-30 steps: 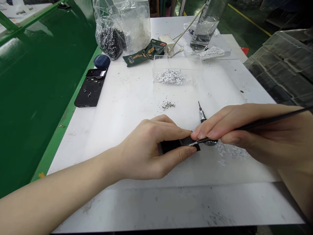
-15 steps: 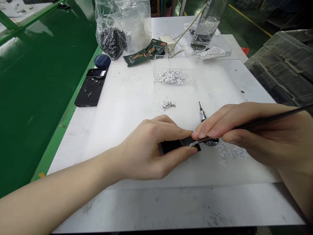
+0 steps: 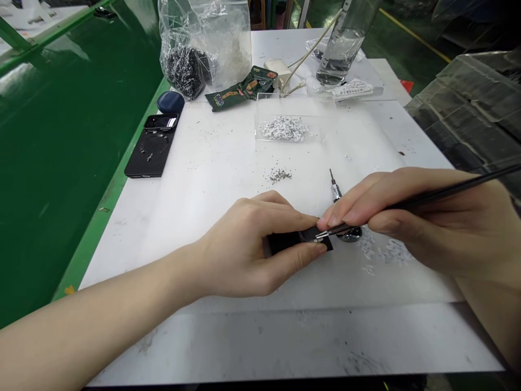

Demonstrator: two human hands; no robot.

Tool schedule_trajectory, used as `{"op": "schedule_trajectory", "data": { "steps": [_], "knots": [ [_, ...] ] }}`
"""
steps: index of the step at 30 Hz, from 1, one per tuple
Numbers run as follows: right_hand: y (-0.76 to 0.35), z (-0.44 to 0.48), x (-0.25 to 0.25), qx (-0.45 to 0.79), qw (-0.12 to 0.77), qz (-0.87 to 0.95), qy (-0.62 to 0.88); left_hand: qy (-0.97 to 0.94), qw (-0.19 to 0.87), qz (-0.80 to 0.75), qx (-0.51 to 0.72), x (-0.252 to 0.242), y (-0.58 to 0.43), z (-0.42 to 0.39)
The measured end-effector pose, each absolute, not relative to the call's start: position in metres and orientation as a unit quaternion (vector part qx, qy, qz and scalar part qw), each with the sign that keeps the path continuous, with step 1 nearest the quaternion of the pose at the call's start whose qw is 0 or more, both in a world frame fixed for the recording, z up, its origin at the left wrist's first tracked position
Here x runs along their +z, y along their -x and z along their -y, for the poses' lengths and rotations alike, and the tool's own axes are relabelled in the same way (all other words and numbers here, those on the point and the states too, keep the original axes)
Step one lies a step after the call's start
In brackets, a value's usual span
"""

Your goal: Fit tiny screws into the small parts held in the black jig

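My left hand [image 3: 260, 244] grips a small black block-like part [image 3: 284, 242] between thumb and fingers, low over the white table. In my right hand [image 3: 407, 217] is a pair of black tweezers [image 3: 435, 196], held like a pen. Their silver tips meet the right end of the black part, at a tiny pale piece too small to name. My right fingertips also rest close to that end. Partly hidden behind my right hand lies a small precision screwdriver [image 3: 336, 191], its thin tip pointing away from me. A little heap of tiny screws [image 3: 280, 175] lies beyond my hands.
A clear plastic tray [image 3: 260, 133] holds small white pieces [image 3: 285, 129]; more white pieces [image 3: 396, 251] lie under my right hand. A black phone [image 3: 150, 149] is at the left edge. Plastic bags [image 3: 185, 68], a green wrapper [image 3: 228, 96] and a clear bottle [image 3: 340, 54] stand behind.
The tweezers and my right hand have shifted very slightly, the tweezer tips now a touch higher on the black part. My left hand keeps its hold, nearly still.
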State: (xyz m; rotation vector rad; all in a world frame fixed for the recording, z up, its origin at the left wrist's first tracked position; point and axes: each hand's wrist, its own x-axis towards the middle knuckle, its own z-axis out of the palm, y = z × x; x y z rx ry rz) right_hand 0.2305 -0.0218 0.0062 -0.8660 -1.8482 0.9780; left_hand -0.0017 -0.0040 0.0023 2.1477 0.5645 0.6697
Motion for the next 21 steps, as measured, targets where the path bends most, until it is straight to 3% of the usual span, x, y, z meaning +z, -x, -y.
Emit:
{"op": "schedule_trajectory", "data": {
  "steps": [8,21],
  "knots": [
    [-0.235,0.031,0.013,0.446,0.414,0.723,0.327,-0.829,0.428,-0.242,0.267,0.004,0.003,0.002],
    [-0.238,0.031,0.017,0.37,0.321,0.831,0.266,-0.811,0.45,-0.254,0.274,0.002,0.0,0.005]
  ]
}}
